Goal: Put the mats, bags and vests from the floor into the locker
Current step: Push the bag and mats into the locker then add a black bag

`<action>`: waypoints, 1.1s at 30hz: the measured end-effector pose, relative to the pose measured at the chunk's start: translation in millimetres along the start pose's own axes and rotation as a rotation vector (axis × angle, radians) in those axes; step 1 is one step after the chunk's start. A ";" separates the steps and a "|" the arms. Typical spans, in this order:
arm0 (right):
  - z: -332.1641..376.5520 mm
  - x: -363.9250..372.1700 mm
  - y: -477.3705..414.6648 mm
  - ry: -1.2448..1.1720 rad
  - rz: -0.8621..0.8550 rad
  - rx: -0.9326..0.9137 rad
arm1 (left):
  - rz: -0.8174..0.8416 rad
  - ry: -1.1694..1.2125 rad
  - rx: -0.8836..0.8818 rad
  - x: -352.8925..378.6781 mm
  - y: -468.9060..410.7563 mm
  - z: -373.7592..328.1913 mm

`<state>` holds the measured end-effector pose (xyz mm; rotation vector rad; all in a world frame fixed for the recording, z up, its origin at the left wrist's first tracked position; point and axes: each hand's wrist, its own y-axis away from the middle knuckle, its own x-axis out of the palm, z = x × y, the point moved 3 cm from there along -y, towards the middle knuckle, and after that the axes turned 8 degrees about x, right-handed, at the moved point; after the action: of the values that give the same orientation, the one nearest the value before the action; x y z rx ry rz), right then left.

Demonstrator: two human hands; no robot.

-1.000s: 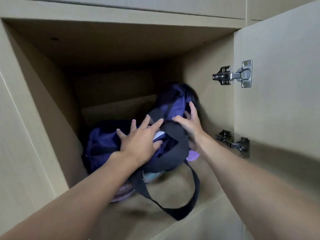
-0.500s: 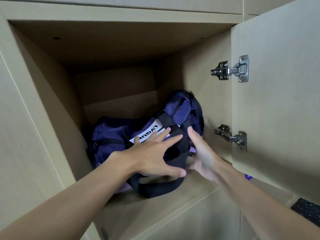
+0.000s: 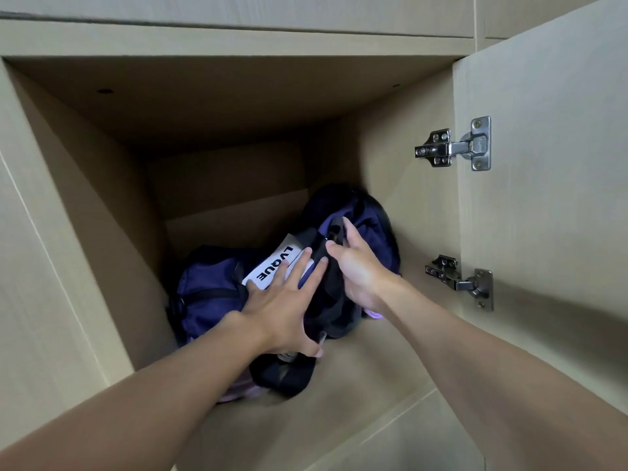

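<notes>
While one purple bag point(image 3: 217, 287) already lies inside the locker point(image 3: 339, 385), mats and vests are out of sight, so much may remain. Left hand point(image 3: 282, 307) presses flat, fingers spread, on it; right hand point(image 3: 356, 266) pinches its black strap point(image 3: 334, 297).

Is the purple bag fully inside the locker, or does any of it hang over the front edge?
Inside. The purple bag and its black strap lie on the locker floor, behind the front edge.

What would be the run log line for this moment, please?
bag: inside locker | left hand: flat on bag | right hand: on black strap | door: open
</notes>
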<state>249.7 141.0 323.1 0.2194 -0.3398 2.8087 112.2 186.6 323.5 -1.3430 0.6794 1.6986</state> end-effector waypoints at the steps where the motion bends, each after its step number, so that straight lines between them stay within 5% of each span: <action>1: -2.7 -0.7 -3.4 0.006 0.018 0.018 | 0.008 -0.032 -0.007 3.1 -4.1 3.3; 8: -38.1 -34.5 40.0 0.356 -0.197 0.069 | 0.037 -0.041 -0.089 2.6 -22.0 30.0; 12: -67.0 -50.8 58.7 0.516 -0.148 0.079 | 0.032 0.012 -0.046 -7.5 -27.5 20.9; 18: -86.6 -66.9 64.9 0.820 -0.247 -0.003 | -0.199 0.062 -0.052 -3.9 -43.7 -23.4; 24: -88.8 -63.2 59.2 1.096 -0.216 0.001 | -0.156 -0.058 -0.072 23.9 -62.9 -5.5; 33: -93.9 -68.0 47.7 1.176 -0.228 0.017 | -0.086 0.230 0.078 24.0 -98.0 44.8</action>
<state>288.1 101.7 210.4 -1.2357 0.0052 2.2220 172.9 278.8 321.3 -1.5043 0.7974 1.4485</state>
